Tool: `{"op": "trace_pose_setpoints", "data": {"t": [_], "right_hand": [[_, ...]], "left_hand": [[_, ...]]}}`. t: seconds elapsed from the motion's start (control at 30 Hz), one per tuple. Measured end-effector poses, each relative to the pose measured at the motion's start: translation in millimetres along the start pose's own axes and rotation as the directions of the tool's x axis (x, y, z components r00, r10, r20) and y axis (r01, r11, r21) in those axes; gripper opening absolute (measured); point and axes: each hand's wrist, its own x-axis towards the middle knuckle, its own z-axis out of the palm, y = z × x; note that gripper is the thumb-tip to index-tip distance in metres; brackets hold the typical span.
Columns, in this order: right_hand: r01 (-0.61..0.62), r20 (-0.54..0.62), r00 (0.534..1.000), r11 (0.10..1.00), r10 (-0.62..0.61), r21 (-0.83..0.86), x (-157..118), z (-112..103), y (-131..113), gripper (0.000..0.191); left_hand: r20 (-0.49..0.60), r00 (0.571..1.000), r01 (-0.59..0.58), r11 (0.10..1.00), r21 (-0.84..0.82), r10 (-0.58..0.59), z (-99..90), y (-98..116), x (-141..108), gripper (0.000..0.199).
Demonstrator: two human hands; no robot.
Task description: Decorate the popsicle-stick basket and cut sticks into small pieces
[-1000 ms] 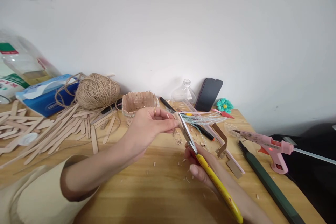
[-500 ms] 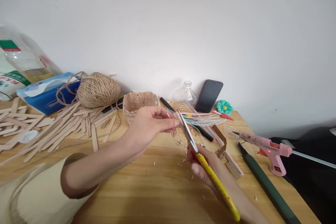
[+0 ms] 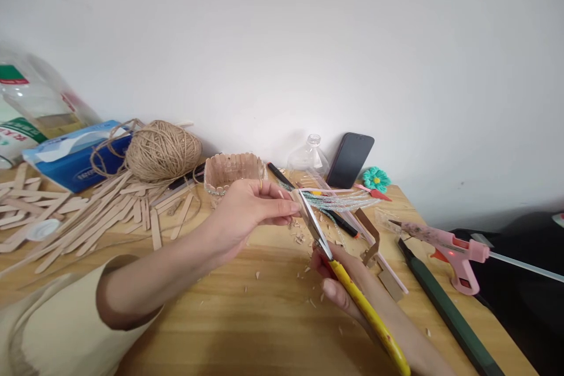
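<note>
The left hand [image 3: 249, 211] pinches 1 small wooden piece [image 3: 295, 194] in its fingers above the table [image 3: 247, 320], at the blades of 1 pair of scissors [image 3: 343, 275] gripped in the right hand [image 3: 359, 276]. Far left lies 1 twine ball [image 3: 164, 151]; right, 1 glue gun [image 3: 440, 239]. Both hands hold almost their earlier positions.

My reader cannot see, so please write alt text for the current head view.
A person's right hand holds yellow-handled scissors, their blades at a small tan piece pinched in the left hand, above a wooden table. Behind are a stick-walled container, a twine ball and a phone; a pink glue gun is at the right.
</note>
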Motion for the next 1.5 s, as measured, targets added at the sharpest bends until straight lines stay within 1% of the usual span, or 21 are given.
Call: {"op": "trace_pose_setpoints", "data": {"t": [0.07, 0.13, 0.2, 0.27, 0.43, 0.6, 0.73, 0.8, 0.87, 1.0, 1.07, 1.17, 1.4, 1.5], "right_hand": [[0.002, -0.018, 1.000, 1.000, -0.002, -0.005, -1, 1, 2, 0.055], [0.030, -0.023, 0.999, 1.000, -0.030, 0.006, -1, 1, 4, 0.055], [0.059, -0.018, 0.998, 0.998, -0.058, 0.033, -1, 2, 7, 0.055], [0.063, -0.018, 0.998, 0.997, -0.062, 0.051, 0, 3, 9, 0.056], [0.025, -0.057, 0.998, 0.998, -0.022, 0.062, 0, 5, 9, 0.058], [0.017, -0.076, 0.997, 0.997, -0.012, 0.074, 1, 4, 4, 0.059], [-0.060, -0.093, 0.994, 0.997, 0.063, 0.043, 1, 4, 4, 0.064], [-0.074, -0.103, 0.992, 0.996, 0.079, 0.047, 1, 4, 5, 0.063], [-0.058, -0.094, 0.994, 0.996, 0.064, 0.065, 1, 3, 6, 0.062], [0.024, -0.033, 0.999, 0.995, -0.021, 0.099, 1, 2, 6, 0.059], [0.044, -0.017, 0.999, 0.992, -0.042, 0.115, -1, 2, 7, 0.056], [0.045, -0.023, 0.999, 0.991, -0.042, 0.126, -3, 3, 9, 0.052], [0.067, -0.013, 0.998, 0.996, -0.066, 0.051, -4, 6, 13, 0.053], [0.058, -0.009, 0.998, 0.997, -0.057, 0.058, -4, 7, 11, 0.053]], "left_hand": [[-0.007, 1.000, -0.017, 1.000, 0.004, 0.017, 0.1, 0, -1, 0.015], [-0.012, 1.000, -0.027, 1.000, -0.002, 0.027, 0.4, -1, -2, 0.016], [-0.013, 1.000, -0.024, 1.000, -0.014, 0.024, 1.0, -1, -3, 0.016], [-0.022, 1.000, -0.021, 1.000, -0.021, 0.020, 1.6, 0, -3, 0.016], [-0.015, 1.000, -0.025, 0.999, -0.025, 0.025, 1.8, 1, -1, 0.016], [-0.004, 1.000, -0.026, 1.000, 0.005, 0.026, 0.2, 2, 0, 0.015], [-0.007, 1.000, -0.028, 0.999, 0.046, 0.029, -0.7, 4, -1, 0.015], [-0.005, 1.000, -0.023, 0.998, 0.064, 0.023, -1.4, 5, -2, 0.015], [0.004, 1.000, -0.010, 0.997, 0.079, 0.010, -2.0, 6, -2, 0.016], [0.034, 0.999, 0.006, 0.995, 0.096, -0.009, -2.4, 6, -4, 0.014], [0.033, 0.999, 0.006, 0.994, 0.113, -0.010, -1.9, 5, -4, 0.014], [0.018, 1.000, 0.008, 0.991, 0.135, -0.010, -0.7, 4, -4, 0.013], [0.009, 1.000, 0.018, 0.991, 0.136, -0.019, 2.6, 4, -4, 0.015], [0.015, 1.000, 0.009, 0.992, 0.127, -0.011, 2.0, 3, -5, 0.016]]}}
